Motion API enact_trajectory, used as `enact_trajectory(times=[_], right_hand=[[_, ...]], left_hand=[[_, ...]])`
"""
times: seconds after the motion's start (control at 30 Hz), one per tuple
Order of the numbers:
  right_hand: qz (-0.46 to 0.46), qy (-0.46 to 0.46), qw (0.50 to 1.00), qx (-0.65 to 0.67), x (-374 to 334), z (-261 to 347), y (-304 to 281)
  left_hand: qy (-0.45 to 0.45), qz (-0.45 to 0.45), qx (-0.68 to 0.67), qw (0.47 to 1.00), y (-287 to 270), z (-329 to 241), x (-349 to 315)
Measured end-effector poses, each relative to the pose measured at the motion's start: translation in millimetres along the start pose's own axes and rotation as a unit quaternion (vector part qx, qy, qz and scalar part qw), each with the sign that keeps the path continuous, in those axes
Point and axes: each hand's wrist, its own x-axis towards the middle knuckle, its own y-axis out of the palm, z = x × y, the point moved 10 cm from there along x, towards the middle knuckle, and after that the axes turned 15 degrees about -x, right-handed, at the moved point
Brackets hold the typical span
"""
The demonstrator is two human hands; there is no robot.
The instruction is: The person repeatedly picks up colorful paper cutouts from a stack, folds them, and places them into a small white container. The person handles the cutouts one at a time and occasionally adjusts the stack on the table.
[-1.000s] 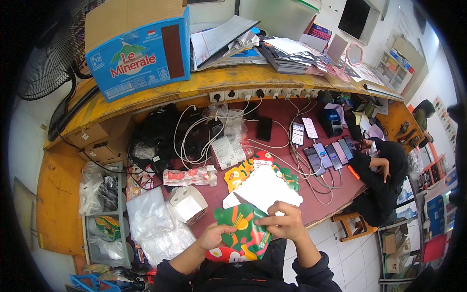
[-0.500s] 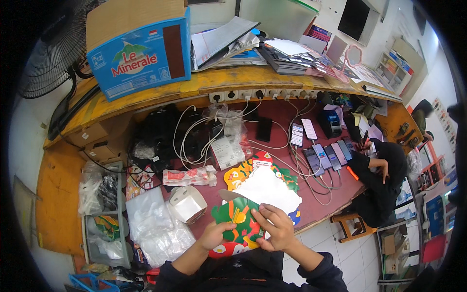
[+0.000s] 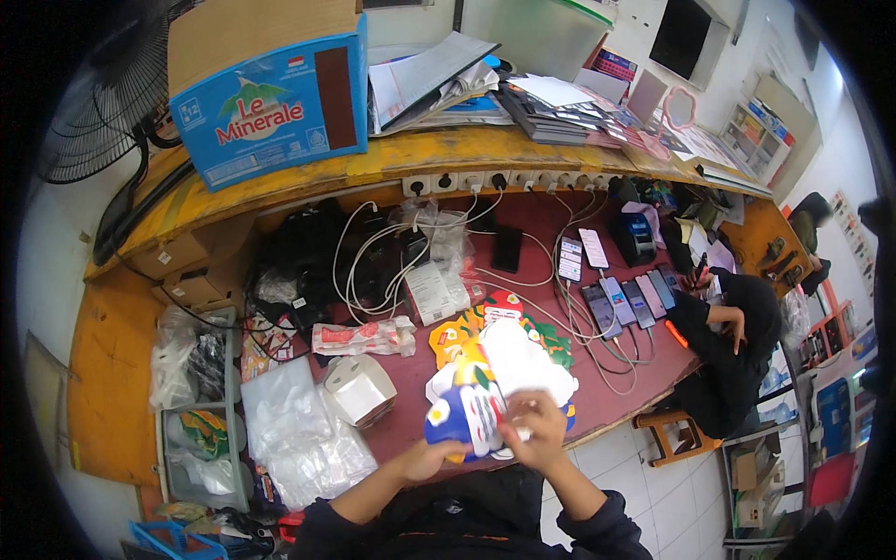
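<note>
A colourful die-cut paper piece (image 3: 450,417), blue, white and yellow with printed shapes, is held just above the desk's near edge. My left hand (image 3: 425,460) is closed on its lower left edge, thumb on top. My right hand (image 3: 537,427), a little blurred, pinches its right side with bent fingers. Beyond and partly under it lie more die-cut paper pieces (image 3: 537,369), some white side up, others orange, green and red. A small white paper box (image 3: 358,390) stands to the left of them.
Clear plastic bags (image 3: 289,411) lie at the left, beside a grey basket (image 3: 243,457). White cables (image 3: 350,257) cross the maroon desk (image 3: 644,373). Several phones (image 3: 602,308) lie at the right, near a person in black (image 3: 747,327). A blue carton (image 3: 271,107) stands on the shelf.
The green and red printed piece between my hands is no longer seen there; a blue, white and yellow one shows instead. My right hand has shifted slightly.
</note>
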Motion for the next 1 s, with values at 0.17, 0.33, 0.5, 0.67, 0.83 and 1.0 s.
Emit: enact_trajectory(times=[0.17, 0.33, 0.5, 0.67, 0.83, 1.0], right_hand=[[0.078, 0.097, 0.992, 0.023, 18.4, -28.5, 17.8], [0.203, 0.481, 0.781, 0.344, -52.2, -62.5, 76.1], [0.116, 0.029, 0.988, 0.097, 1.8, -2.2, 24.1], [0.045, 0.042, 0.998, -0.008, 9.5, 0.4, 4.7], [-0.152, 0.215, 0.964, 0.045, -14.2, -26.2, -9.8], [-0.259, 0.180, 0.949, -0.019, -24.9, -10.0, -20.9]], left_hand=[[-0.068, 0.016, -0.007, 0.998, -1.6, 21.3, -17.1], [-0.060, 0.018, -0.049, 0.997, -7.8, 15.0, -16.6], [0.132, 0.164, -0.180, 0.961, 22.1, -55.5, -13.6], [0.034, -0.111, -0.156, 0.981, 0.5, -42.0, 4.6], [0.198, -0.151, -0.183, 0.951, 20.1, -48.4, -8.8], [0.326, -0.090, -0.151, 0.929, 40.9, -61.3, -19.8]])
